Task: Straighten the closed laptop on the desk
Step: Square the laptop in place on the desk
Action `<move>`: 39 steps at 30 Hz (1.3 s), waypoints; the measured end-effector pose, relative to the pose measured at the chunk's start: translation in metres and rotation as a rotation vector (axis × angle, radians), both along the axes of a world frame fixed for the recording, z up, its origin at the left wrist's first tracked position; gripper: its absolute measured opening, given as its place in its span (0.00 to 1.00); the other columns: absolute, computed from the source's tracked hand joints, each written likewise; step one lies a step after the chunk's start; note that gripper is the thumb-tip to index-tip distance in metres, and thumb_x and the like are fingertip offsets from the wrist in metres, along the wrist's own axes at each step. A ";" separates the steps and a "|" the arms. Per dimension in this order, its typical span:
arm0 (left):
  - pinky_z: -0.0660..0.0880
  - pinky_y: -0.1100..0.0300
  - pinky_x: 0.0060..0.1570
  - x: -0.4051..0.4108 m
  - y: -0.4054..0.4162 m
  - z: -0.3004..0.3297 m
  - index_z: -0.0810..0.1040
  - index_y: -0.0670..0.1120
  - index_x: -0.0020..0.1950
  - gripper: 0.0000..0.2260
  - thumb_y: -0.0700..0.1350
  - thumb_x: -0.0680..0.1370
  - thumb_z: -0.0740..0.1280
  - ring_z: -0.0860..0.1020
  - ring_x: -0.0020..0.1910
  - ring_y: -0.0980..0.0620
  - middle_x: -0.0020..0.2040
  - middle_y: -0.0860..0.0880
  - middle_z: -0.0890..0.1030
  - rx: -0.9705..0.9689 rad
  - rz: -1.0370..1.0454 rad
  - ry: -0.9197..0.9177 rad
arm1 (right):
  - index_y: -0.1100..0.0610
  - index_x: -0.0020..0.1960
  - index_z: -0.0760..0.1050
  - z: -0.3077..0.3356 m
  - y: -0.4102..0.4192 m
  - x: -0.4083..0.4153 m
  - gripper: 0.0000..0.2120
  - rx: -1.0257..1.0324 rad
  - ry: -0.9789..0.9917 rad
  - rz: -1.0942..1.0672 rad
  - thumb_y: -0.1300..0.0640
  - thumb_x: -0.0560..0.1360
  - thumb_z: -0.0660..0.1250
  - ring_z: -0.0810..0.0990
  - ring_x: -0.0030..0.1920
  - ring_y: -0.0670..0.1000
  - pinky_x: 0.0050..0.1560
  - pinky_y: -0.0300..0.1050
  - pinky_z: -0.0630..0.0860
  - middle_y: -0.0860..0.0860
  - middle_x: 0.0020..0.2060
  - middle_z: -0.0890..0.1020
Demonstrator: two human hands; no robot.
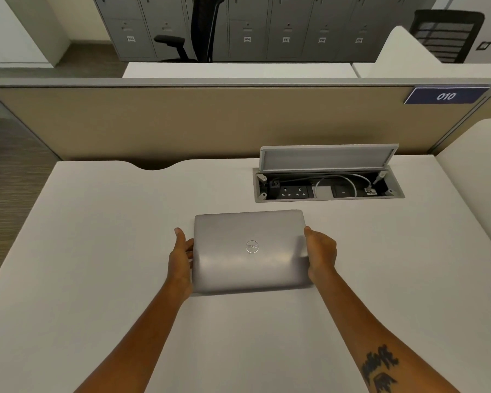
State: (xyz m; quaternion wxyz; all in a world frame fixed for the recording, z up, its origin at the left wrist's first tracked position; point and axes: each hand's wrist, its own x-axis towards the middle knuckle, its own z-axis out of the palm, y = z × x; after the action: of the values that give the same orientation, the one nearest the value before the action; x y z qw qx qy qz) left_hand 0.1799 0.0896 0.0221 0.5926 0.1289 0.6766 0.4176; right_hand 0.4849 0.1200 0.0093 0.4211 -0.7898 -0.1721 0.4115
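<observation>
A closed silver laptop point(251, 251) with a round logo on its lid lies flat in the middle of the white desk point(97, 251). Its edges run nearly parallel to the desk's back edge. My left hand point(180, 259) grips the laptop's left side, thumb up along the edge. My right hand point(321, 252) grips the right side in the same way. Both forearms reach in from the bottom of the view.
Behind the laptop to the right, an open cable box point(328, 187) is sunk in the desk, its lid point(328, 157) raised, with sockets and a white cable inside. A beige partition point(199, 123) bounds the desk at the back. A white divider point(474, 177) stands at right.
</observation>
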 end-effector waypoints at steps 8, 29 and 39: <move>0.77 0.54 0.39 0.001 0.005 0.003 0.86 0.56 0.50 0.32 0.78 0.76 0.52 0.83 0.49 0.48 0.35 0.57 0.89 -0.021 -0.001 0.021 | 0.53 0.34 0.76 -0.002 -0.002 0.000 0.18 0.028 -0.021 0.004 0.51 0.81 0.70 0.75 0.37 0.49 0.41 0.48 0.73 0.50 0.35 0.79; 0.79 0.53 0.42 0.001 0.004 -0.003 0.87 0.57 0.49 0.33 0.79 0.76 0.52 0.84 0.49 0.49 0.37 0.57 0.89 0.006 0.015 0.001 | 0.56 0.35 0.76 -0.002 -0.006 -0.002 0.18 0.059 -0.023 0.028 0.52 0.82 0.69 0.71 0.37 0.50 0.38 0.46 0.69 0.51 0.34 0.76; 0.80 0.54 0.41 0.000 0.006 -0.008 0.90 0.61 0.39 0.34 0.79 0.76 0.51 0.88 0.40 0.52 0.38 0.58 0.89 0.007 0.008 -0.010 | 0.52 0.34 0.77 -0.003 -0.007 -0.003 0.18 0.071 -0.037 0.029 0.52 0.82 0.70 0.73 0.37 0.48 0.39 0.43 0.73 0.49 0.34 0.79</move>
State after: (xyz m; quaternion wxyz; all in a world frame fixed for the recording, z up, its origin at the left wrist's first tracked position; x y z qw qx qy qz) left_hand 0.1800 0.0952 0.0141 0.5938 0.1264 0.6727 0.4230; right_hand 0.4815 0.1128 0.0067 0.4396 -0.7793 -0.2059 0.3964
